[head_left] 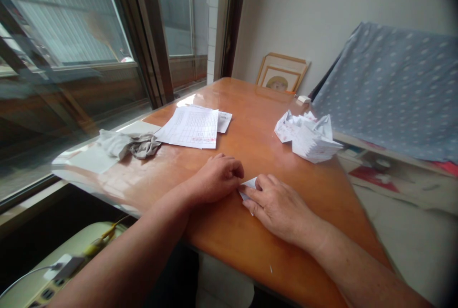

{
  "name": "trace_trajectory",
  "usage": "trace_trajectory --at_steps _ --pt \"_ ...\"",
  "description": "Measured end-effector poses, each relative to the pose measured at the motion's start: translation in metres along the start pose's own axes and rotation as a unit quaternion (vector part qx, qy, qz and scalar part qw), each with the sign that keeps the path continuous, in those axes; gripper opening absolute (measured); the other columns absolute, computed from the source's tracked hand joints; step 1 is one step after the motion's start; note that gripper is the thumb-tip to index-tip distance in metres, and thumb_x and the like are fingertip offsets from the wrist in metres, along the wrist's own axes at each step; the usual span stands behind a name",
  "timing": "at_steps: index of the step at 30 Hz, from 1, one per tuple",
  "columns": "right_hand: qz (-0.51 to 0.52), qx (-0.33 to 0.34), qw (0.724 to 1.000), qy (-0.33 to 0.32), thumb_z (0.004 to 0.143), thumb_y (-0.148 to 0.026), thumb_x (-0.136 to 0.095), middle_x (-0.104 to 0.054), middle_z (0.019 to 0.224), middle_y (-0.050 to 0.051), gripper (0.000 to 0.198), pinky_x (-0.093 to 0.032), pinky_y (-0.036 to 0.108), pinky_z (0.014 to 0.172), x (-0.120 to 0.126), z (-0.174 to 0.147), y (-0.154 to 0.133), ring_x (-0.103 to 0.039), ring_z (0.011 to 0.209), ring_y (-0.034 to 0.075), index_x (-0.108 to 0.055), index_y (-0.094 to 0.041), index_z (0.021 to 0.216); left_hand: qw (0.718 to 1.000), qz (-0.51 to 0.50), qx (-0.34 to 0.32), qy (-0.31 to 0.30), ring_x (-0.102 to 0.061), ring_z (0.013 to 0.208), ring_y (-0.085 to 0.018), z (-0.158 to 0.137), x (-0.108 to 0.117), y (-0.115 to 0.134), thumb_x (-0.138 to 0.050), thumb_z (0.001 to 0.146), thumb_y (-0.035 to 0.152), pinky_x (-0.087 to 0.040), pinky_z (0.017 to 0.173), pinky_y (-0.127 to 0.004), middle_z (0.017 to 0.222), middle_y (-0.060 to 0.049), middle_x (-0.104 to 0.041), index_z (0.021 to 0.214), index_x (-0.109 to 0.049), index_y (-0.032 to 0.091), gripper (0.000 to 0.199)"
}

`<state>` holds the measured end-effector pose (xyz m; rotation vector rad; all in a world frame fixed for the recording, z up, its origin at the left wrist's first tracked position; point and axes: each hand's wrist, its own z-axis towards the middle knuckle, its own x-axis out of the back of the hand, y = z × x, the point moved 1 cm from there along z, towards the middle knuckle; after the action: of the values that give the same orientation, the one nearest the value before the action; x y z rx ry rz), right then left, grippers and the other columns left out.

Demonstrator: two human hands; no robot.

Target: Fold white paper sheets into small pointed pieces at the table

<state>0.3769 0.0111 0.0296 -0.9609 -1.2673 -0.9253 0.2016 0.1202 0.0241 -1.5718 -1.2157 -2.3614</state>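
Observation:
A small folded piece of white paper (244, 195) lies on the table near its front edge, mostly covered by fingers. My right hand (277, 205) rests on it from the right, fingers pressed down on the paper. At the paper's left corner is my left hand (219, 177), its fingers curled inward. The thumb and fingertips of that hand are hidden, so whatever they may hold does not show.
The wooden table (250, 131) bears printed sheets (189, 126), a crumpled grey cloth (145, 145) at left, and a stack of folded papers (309, 138) at right. A small white block (304, 100) sits farther back. Below left, a power strip (53, 286) lies on a pale seat.

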Motion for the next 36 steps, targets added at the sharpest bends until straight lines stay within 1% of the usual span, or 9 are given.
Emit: trace_trajectory --at_steps 4,7,9,13,17,22,28,32,36 --pt "0.017 0.015 1.0 -0.003 0.1 -0.037 -0.051 -0.057 0.098 0.007 0.024 -0.042 0.034 0.083 0.003 -0.002 0.003 -0.052 0.094 0.022 -0.068 -0.026 0.114 0.999 -0.024 -0.016 -0.02 -0.062 0.081 -0.017 0.0 -0.002 0.008 -0.057 0.084 0.018 -0.045 0.075 -0.028 0.089 -0.001 -0.069 0.097 -0.066 0.02 0.016" --pt "0.026 0.025 0.999 -0.006 0.1 -0.032 -0.051 -0.058 0.097 0.007 0.023 -0.042 0.033 0.082 0.005 -0.004 0.006 -0.053 0.094 0.022 -0.067 -0.025 0.114 0.999 0.0 -0.002 -0.038 -0.063 0.082 -0.017 -0.001 0.0 0.013 -0.057 0.086 0.021 -0.044 0.075 -0.03 0.089 -0.001 -0.071 0.101 -0.066 0.021 0.018" --pt "0.026 0.028 0.999 -0.007 0.1 -0.029 -0.049 -0.059 0.097 0.007 0.022 -0.042 0.033 0.08 0.006 -0.005 0.007 -0.053 0.091 0.021 -0.068 -0.025 0.11 0.999 0.023 -0.003 -0.039 -0.063 0.084 -0.018 -0.002 0.001 0.015 -0.057 0.087 0.023 -0.043 0.08 -0.032 0.088 0.0 -0.071 0.1 -0.067 0.022 0.016" --pt "-0.005 0.022 1.0 -0.008 0.101 -0.026 -0.046 -0.061 0.098 0.008 0.024 -0.041 0.033 0.078 0.01 -0.01 0.008 -0.054 0.088 0.021 -0.07 -0.023 0.102 0.996 0.069 -0.038 -0.033 -0.062 0.091 -0.019 -0.002 0.0 0.017 -0.06 0.087 0.022 -0.038 0.088 -0.034 0.089 0.001 -0.073 0.093 -0.069 0.023 0.011" --pt "-0.052 0.011 0.998 -0.013 0.1 -0.025 -0.046 -0.063 0.1 0.009 0.027 -0.04 0.037 0.078 0.017 -0.018 0.012 -0.054 0.091 0.025 -0.072 -0.023 0.102 0.993 0.097 -0.063 -0.028 -0.061 0.092 -0.02 -0.002 -0.003 0.017 -0.06 0.087 0.02 -0.035 0.086 -0.034 0.092 0.0 -0.074 0.09 -0.07 0.023 0.011" --pt "-0.073 0.004 0.997 -0.035 0.099 -0.024 -0.047 -0.066 0.099 0.01 0.028 -0.04 0.04 0.08 0.024 -0.029 0.019 -0.056 0.093 0.027 -0.074 -0.025 0.106 0.991 0.107 -0.081 -0.007 -0.061 0.09 -0.02 0.0 -0.012 0.009 -0.061 0.088 0.023 -0.031 0.084 -0.036 0.091 0.0 -0.073 0.09 -0.07 0.023 0.009" --pt "-0.071 -0.046 0.994 -0.066 0.099 -0.026 -0.047 -0.07 0.1 0.011 0.03 -0.04 0.041 0.081 0.033 -0.04 0.02 -0.061 0.095 0.03 -0.077 -0.023 0.1 0.993 0.098 -0.064 0.005 -0.062 0.085 -0.019 0.005 -0.02 0.002 -0.065 0.087 0.027 -0.032 0.084 -0.036 0.087 0.001 -0.072 0.089 -0.069 0.025 0.005" --pt "-0.063 -0.068 0.993 -0.077 0.096 -0.028 -0.051 -0.073 0.092 0.012 0.028 -0.04 0.037 0.074 0.039 -0.044 0.023 -0.065 0.087 0.028 -0.076 -0.02 0.089 0.996 0.082 -0.039 -0.004 -0.061 0.079 -0.018 0.007 -0.021 0.003 -0.067 0.085 0.03 -0.038 0.078 -0.032 0.087 0.001 -0.069 0.09 -0.069 0.025 0.008" --pt "-0.034 -0.088 0.995 -0.038 0.096 -0.028 -0.048 -0.074 0.086 0.009 0.031 -0.035 0.033 0.067 0.036 -0.039 0.032 -0.065 0.079 0.023 -0.072 -0.02 0.078 0.997 0.079 -0.01 -0.008 -0.062 0.079 -0.018 0.008 -0.024 0.005 -0.067 0.081 0.029 -0.041 0.072 -0.029 0.09 0.0 -0.068 0.098 -0.067 0.024 0.018"
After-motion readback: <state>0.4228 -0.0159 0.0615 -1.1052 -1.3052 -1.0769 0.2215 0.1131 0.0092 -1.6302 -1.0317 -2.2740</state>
